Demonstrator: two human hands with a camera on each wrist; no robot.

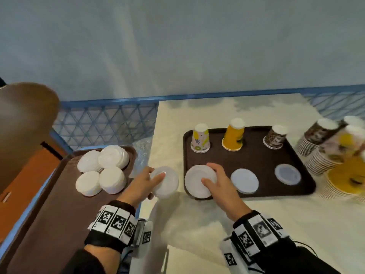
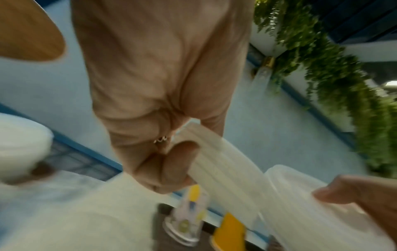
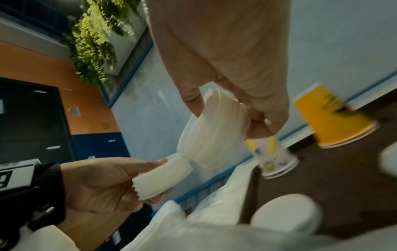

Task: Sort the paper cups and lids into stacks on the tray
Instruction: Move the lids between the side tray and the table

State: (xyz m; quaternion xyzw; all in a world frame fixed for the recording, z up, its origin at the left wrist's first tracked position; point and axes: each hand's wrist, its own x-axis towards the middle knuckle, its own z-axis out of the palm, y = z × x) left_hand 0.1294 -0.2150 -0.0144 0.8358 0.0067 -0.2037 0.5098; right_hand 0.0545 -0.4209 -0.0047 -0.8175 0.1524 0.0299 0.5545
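We hold a stack of white lids (image 1: 165, 181) in our left hand (image 1: 141, 184), just left of the brown tray (image 1: 254, 157) on the table (image 1: 197, 220). Our right hand (image 1: 221, 181) grips a second lid stack (image 1: 195, 181) at the tray's near left corner. Three upturned cups (image 1: 233, 137) stand along its far side.

Even, soft indoor light. Head view: slight motion blur, wide-angle bending at edges. Both wrist views: heavily blurred, dimmer, strongly distorted; near surfaces out of focus.
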